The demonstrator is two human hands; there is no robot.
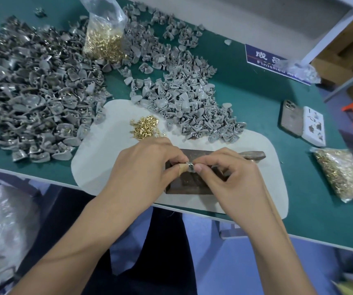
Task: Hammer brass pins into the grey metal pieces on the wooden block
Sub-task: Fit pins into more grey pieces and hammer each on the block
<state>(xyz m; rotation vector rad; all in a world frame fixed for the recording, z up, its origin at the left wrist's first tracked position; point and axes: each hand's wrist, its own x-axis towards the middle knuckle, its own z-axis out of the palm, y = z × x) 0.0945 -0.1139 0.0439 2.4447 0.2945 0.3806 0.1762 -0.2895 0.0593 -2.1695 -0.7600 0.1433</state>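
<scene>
At the lower centre of the frame both hands meet over the wooden block [189, 184], which lies on a pale mat [98, 158] spread on the green table [256, 99]. The left hand [141, 165] pinches a small grey metal piece [190, 167] between its curled fingertips, one of them wrapped in tan tape. The right hand [226, 177] pinches the same piece from the other side with thumb and forefinger; whether a pin sits between those fingers cannot be told. The piece is held just above the block's near-top surface.

A hammer [254, 155] lies just right of the block, its head showing past the right hand.

A small loose heap of brass pins [144, 127] lies on the mat above the left hand. At the upper centre of the frame an open clear plastic bag [104, 33] holds many more brass pins, some spilling at its mouth. At the right edge a second clear bag [344, 175], lying flat, is also filled with brass pins.

Large heaps of grey metal pieces [32, 92] cover the left and centre of the table. Right of centre a phone [291, 118] lies beside a white tray [314, 125]. A blue sign [265, 58] lies at the upper right, partly under another clear bag [301, 69] holding grey parts.
</scene>
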